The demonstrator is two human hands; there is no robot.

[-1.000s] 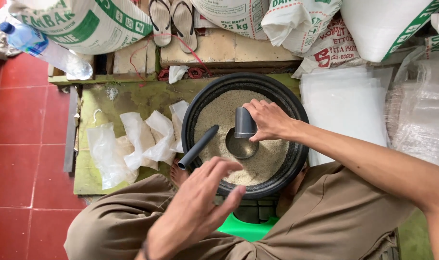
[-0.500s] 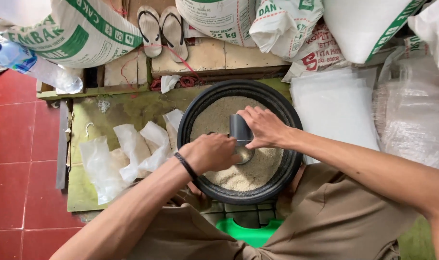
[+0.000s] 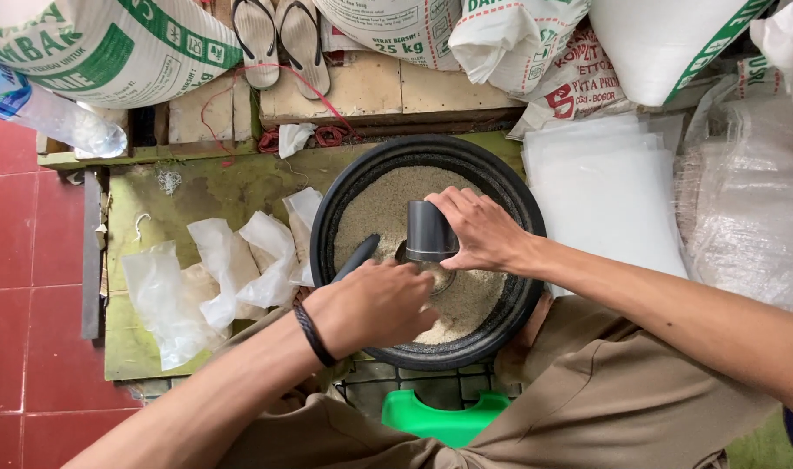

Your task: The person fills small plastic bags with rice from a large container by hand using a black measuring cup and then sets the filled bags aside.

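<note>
Right hand (image 3: 483,233) grips a grey cup (image 3: 429,231) over the grain basin (image 3: 344,187) — left hand (image 3: 374,306) closed, seemingly on a scoop (image 3: 358,255).

right hand (image 3: 479,230) grips grey cup (image 3: 429,231) over black basin (image 3: 518,304)

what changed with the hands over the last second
The left hand came down from above the lap into the black basin and now rests on the grain by the scoop handle. The right hand stayed gripping the grey cylinder; the plastic bags did not move.

Left hand (image 3: 374,304) curled palm-down, right hand (image 3: 479,230) gripping, forearms converging
</note>
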